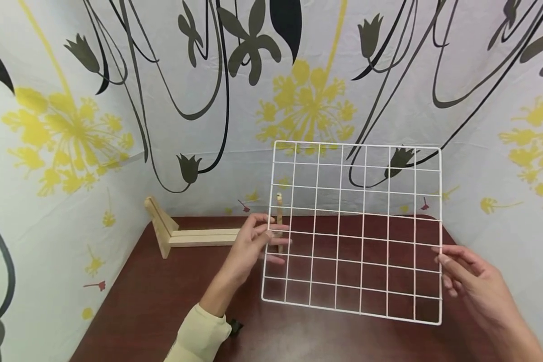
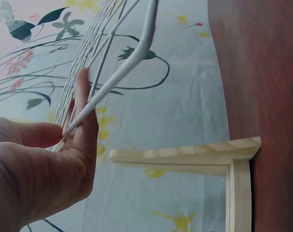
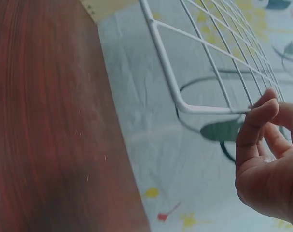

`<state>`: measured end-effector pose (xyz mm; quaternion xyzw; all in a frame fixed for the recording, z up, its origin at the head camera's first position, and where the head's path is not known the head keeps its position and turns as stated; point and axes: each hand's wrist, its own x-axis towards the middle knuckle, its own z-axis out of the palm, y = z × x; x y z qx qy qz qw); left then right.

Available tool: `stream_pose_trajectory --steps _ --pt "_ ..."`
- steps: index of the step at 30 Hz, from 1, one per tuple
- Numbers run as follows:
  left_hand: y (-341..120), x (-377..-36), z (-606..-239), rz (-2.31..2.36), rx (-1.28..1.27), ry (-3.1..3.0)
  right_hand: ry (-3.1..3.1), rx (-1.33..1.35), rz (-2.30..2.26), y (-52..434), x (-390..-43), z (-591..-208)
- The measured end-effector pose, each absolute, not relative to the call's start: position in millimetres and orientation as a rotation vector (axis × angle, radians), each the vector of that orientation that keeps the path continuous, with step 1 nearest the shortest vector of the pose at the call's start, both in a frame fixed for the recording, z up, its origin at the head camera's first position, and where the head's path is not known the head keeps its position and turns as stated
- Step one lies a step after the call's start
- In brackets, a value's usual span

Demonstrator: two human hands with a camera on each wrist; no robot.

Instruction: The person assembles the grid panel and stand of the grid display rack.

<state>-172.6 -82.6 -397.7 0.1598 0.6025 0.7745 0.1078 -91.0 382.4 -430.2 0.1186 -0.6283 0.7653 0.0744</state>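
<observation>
Two hands hold a white square wire grid panel [image 1: 353, 231] upright above a dark red-brown wooden table [image 1: 163, 301]: the left hand [image 1: 253, 246] pinches its left edge, the right hand [image 1: 470, 284] curls fingertips around its right edge. A pale wooden L-shaped stand [image 1: 185, 234] lies behind, left.

A: Right hand [image 3: 269, 159] sits at the lower right, fingers [image 3: 255, 123] curled up to the rim of the white wire grid [image 3: 204, 58].

B: Pinching it?

A: Fingertips touch the frame wire just beside its rounded corner; the thumb side is hidden, so the pinch itself is unclear.

B: And beneath?

A: The dark brown table [image 3: 45, 121] fills the left, its edge running along the flowered cloth [image 3: 151, 150]. A pale wooden piece [image 3: 105, 7] peeks in at the top edge.
</observation>
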Motion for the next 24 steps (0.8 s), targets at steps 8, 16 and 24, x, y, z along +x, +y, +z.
stream_pose_trajectory --steps 8,16,24 --pt "-98 -166 -391 2.526 0.302 1.718 -1.805 0.335 2.271 339 -94 -414" --pt "-110 -159 -392 2.705 0.154 1.800 -1.759 0.168 2.180 296 -101 -409" --pt "-122 -157 -402 2.855 0.107 1.826 -1.800 -0.097 2.097 263 -118 -420"
